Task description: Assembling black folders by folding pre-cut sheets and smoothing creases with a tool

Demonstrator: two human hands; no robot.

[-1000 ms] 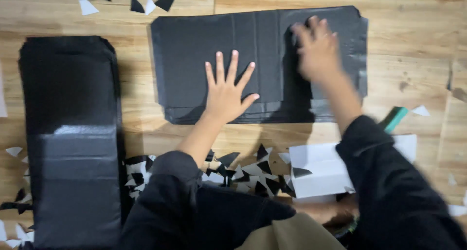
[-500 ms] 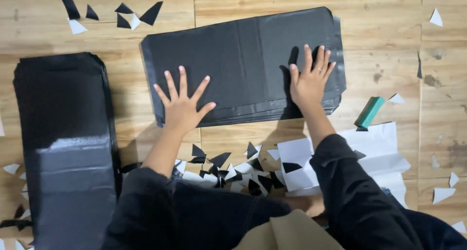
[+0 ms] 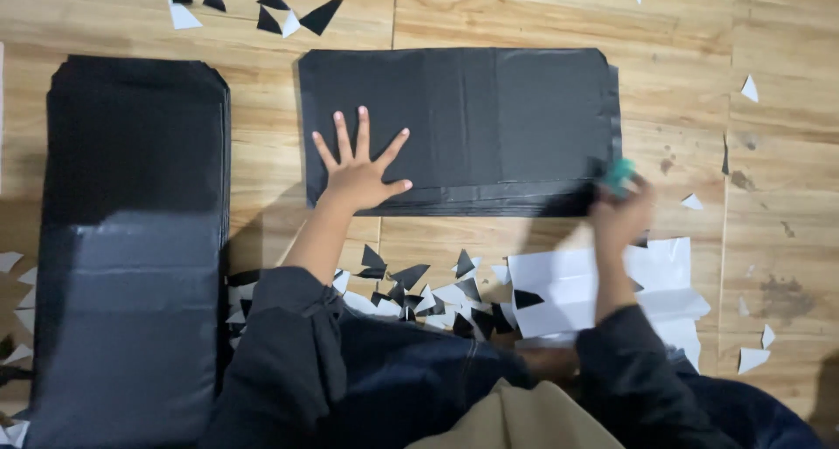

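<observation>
Black folded sheet (image 3: pixel 454 130) lies flat on wooden floor (image 3: pixel 682 108), beside a stack of the same (image 3: pixel 131 239). Left hand (image 3: pixel 358 174) spread open, pressing its near-left corner. Right hand (image 3: pixel 622 213) closed around small teal tool (image 3: pixel 619 175) at right edge. Probably light, thin, creasable; best held by edges.

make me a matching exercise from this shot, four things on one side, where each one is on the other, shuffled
Things:
1. left hand
2. right hand
3. tall stack of black sheets
4. white paper sheets

Places:
A. on the wooden floor at far left
B. flat, fingers spread, on the black folded sheet
C. below the folded sheet, beside the cut scraps
D. at the folded sheet's lower right corner, holding a small teal object

Pairs: 1-B, 2-D, 3-A, 4-C
</observation>
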